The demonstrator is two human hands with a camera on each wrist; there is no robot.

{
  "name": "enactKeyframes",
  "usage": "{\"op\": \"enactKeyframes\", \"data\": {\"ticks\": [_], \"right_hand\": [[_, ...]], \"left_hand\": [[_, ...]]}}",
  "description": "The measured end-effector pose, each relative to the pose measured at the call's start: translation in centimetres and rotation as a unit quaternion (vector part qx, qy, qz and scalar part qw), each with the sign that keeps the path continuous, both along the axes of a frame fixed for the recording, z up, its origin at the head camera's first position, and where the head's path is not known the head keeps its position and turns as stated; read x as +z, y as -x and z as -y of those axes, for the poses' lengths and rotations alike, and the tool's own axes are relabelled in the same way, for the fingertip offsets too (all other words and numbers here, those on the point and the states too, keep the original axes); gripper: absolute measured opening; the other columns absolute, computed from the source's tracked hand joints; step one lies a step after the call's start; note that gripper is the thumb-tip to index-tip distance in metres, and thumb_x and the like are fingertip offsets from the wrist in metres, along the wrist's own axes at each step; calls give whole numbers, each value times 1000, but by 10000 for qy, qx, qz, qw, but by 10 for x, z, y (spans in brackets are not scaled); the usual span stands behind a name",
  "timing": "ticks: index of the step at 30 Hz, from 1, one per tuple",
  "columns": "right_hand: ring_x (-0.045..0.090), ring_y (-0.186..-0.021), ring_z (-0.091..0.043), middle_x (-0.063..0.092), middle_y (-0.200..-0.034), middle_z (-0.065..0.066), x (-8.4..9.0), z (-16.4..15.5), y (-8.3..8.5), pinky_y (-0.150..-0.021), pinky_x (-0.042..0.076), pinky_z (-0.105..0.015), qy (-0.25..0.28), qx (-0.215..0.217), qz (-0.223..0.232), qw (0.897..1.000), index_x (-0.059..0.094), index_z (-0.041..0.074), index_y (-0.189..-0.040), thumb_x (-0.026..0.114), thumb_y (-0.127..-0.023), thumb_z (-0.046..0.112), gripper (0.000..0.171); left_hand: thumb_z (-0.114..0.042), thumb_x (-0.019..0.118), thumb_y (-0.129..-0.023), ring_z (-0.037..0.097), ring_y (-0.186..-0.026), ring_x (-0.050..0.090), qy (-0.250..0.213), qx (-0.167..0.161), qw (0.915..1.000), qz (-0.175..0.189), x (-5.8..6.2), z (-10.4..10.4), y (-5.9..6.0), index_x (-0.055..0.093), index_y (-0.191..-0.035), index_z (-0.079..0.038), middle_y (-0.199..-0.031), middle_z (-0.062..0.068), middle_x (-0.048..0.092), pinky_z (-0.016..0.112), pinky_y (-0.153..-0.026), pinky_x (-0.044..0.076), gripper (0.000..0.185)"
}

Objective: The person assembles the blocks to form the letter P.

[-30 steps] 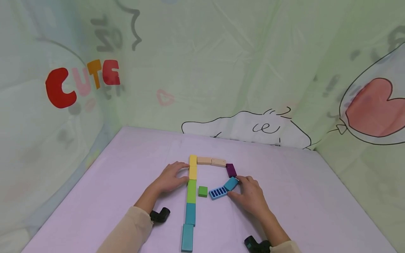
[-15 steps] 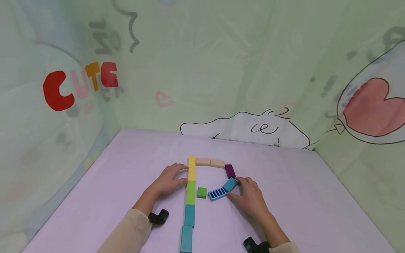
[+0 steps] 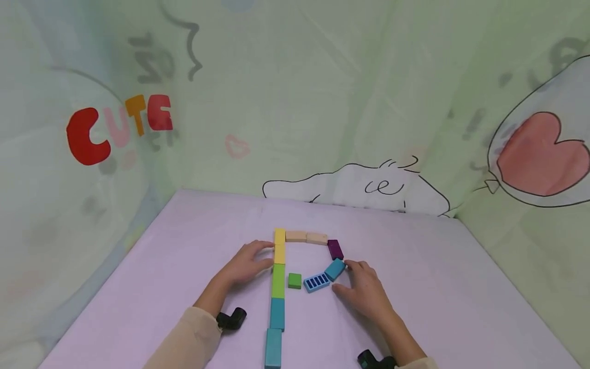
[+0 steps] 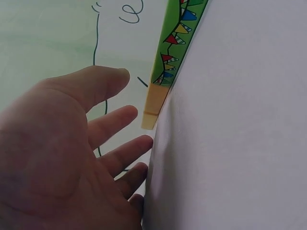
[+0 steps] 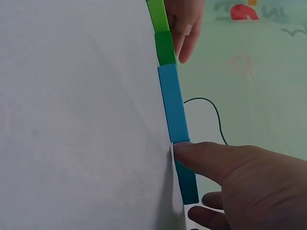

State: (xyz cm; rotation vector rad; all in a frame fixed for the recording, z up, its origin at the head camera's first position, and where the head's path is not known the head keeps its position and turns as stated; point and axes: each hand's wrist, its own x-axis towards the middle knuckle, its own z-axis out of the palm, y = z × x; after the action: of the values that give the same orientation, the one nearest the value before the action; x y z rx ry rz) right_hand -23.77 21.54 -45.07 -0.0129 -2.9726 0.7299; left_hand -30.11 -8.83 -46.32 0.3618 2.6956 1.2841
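Beside right hand [image 3: 366, 293] — teal block [image 3: 335, 268], tilted, fingertip touching; both hands' grip apart.

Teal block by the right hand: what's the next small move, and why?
Probably nudge the teal block with the right hand until it lines up under the purple block. It sits skewed between that block and the blue striped block, and the right fingertips are already at its edge.

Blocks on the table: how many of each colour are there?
Yellow blocks: 2
Green blocks: 3
Teal blocks: 3
Tan blocks: 2
Purple block: 1
Blue striped block: 1
Total: 12
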Motion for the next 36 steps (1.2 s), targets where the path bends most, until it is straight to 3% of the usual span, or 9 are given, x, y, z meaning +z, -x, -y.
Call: {"op": "enactKeyframes", "data": {"ticks": [9,19,28,36], "right_hand": [[54,-128,-42,57,-138,-24,-2,2,-8,-106,50,-60,114,-17,9,9999,53,-3,-145,83,-86,24,71],[53,-128,-40,59,-137,-22,5,22,-16,-106,52,-55,14,135,-497,9987,60,-2,-139,81,-88,24,61],[58,-120,-31,66,-124,-11,6,66,-14,-103,55,-49,-361,814,-795,9928,71,7,-125,84,-85,27,46],[58,-122,-31,68,-118,-8,3,84,-6,-104,54,-49,-682,1240,-808,9866,74,10,-121,86,-84,29,43]], "left_hand": [[-32,65,-100,36,-154,34,-114,-95,9998,117,0,-1,-9,55,-149,-21,-160,9,48,62,-124,26,51],[-31,68,-98,37,-152,36,31,-215,9998,38,0,-2,-18,56,-148,-20,-158,10,49,62,-122,29,53],[-30,71,-95,35,-151,38,262,-339,9991,-29,4,-4,-26,56,-147,-19,-156,9,50,61,-121,32,55],[-30,73,-93,37,-149,40,495,-530,9970,-272,3,-7,-30,59,-144,-18,-154,10,52,62,-121,32,54]]}}
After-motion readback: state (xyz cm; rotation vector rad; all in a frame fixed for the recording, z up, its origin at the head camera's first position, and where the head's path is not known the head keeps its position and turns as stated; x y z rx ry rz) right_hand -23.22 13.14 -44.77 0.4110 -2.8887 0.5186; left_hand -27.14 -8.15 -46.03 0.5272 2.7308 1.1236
